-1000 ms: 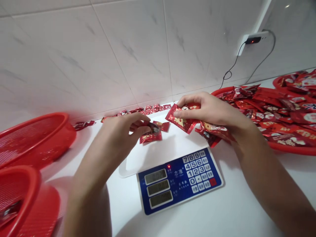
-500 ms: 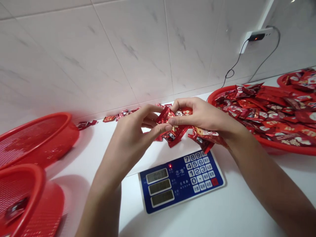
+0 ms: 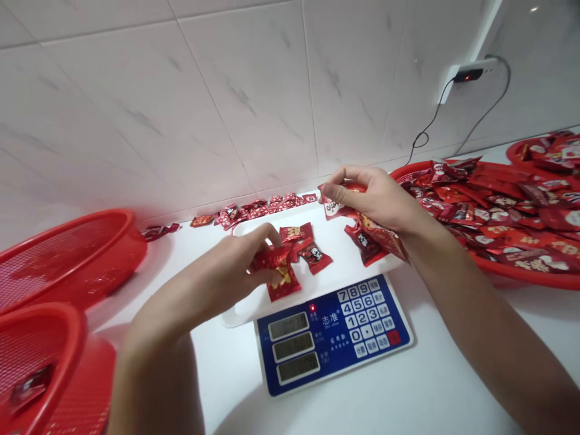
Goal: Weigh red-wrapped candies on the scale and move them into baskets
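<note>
My left hand (image 3: pixel 244 266) is closed on a red snack packet (image 3: pixel 283 279) with gold print, low over the left part of the white scale pan (image 3: pixel 254 308). In my right hand (image 3: pixel 371 196), thumb and fingers grip a red and white snack packet (image 3: pixel 334 208) above the pan's right part. Below that palm are more red packets (image 3: pixel 369 241); whether the hand also holds them I cannot tell. Between the hands, a red packet (image 3: pixel 296 232) and a darker red packet (image 3: pixel 313 255) lie on the pan. The blue scale panel (image 3: pixel 335 335) faces me.
At right, a wide red basket (image 3: pixel 512 275) is heaped with red packets, with another filled basket (image 3: pixel 516 151) behind. Two red baskets (image 3: pixel 131 241) (image 3: pixel 77 338) stand at left. Small red packets (image 3: pixel 258 208) line the tiled wall. A cable (image 3: pixel 437 115) hangs from a socket strip.
My hands have moved apart. The left went left and down with a packet; the right stays over the pan's right side, holding a packet. Packets on the pan now show between them.
</note>
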`<state>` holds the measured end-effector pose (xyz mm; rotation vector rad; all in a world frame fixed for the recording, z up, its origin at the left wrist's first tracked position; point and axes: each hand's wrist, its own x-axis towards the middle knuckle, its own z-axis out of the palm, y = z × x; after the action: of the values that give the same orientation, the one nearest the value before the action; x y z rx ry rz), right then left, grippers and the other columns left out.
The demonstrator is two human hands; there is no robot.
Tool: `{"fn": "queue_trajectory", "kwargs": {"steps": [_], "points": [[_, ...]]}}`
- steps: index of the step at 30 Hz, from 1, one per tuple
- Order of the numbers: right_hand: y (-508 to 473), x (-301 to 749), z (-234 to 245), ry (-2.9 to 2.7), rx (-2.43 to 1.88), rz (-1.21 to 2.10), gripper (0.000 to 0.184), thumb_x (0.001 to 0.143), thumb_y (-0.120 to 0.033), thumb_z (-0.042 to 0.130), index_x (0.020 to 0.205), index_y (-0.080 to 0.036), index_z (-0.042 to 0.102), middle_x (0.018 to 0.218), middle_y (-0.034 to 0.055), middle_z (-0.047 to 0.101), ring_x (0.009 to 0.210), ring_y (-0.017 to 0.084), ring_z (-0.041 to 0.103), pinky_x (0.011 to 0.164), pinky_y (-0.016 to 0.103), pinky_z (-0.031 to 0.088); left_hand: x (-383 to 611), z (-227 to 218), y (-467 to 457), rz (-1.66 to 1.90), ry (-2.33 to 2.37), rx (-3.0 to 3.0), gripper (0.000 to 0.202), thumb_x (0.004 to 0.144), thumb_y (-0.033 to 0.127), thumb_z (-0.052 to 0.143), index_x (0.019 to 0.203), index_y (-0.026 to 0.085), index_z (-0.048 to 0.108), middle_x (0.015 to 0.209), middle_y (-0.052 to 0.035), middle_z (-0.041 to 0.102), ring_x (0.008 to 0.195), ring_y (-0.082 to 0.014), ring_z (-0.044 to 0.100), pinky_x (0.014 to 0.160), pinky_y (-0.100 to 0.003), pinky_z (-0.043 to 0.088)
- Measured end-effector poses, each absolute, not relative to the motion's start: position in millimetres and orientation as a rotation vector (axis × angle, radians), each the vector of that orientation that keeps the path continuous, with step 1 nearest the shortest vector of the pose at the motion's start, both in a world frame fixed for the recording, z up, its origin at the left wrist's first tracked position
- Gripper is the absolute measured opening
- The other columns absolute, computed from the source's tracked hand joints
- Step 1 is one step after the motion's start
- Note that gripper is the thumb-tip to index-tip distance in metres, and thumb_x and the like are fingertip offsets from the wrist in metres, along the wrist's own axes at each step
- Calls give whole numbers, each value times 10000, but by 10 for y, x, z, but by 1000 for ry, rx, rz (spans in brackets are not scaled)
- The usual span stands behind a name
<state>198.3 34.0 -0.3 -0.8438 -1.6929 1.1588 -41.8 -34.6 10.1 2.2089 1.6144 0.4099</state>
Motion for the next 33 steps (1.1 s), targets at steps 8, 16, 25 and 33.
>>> {"fn": "queue_trajectory", "kwargs": {"steps": [8,16,25,33], "points": [[331,1916,-14,-1542,-835,1101,566,666,-699,789,859,-202,597,814,9,611,773,160,570,698,311,462,-327,162,-408,753,1781,2338,229,799,406,652,989,279,635,1048,-65,749,944,-284,692,793,-424,553],[319,1928,5,-1548,-849,1103,598,644,-731,783,854,-203,596,823,21,618,800,174,581,703,321,471,-259,301,-538,857,1638,2299,172,820,398,672,945,281,686,951,-22,764,843,-220,701,688,-321,551],[116,1637,-51,-1423,-823,917,580,817,-766,583,1126,-275,585,1054,65,624,977,209,611,742,331,508,285,43,-582,925,1254,1956,672,770,458,822,1305,266,465,1145,-82,689,1010,-274,686,820,-382,611],[227,1650,-146,-1323,-746,892,477,834,-606,672,1170,-294,541,1193,62,573,1108,216,585,827,334,531,318,20,-529,929,1258,1967,215,987,231,462,1200,241,488,876,-26,683,737,-183,666,618,-303,521]]}}
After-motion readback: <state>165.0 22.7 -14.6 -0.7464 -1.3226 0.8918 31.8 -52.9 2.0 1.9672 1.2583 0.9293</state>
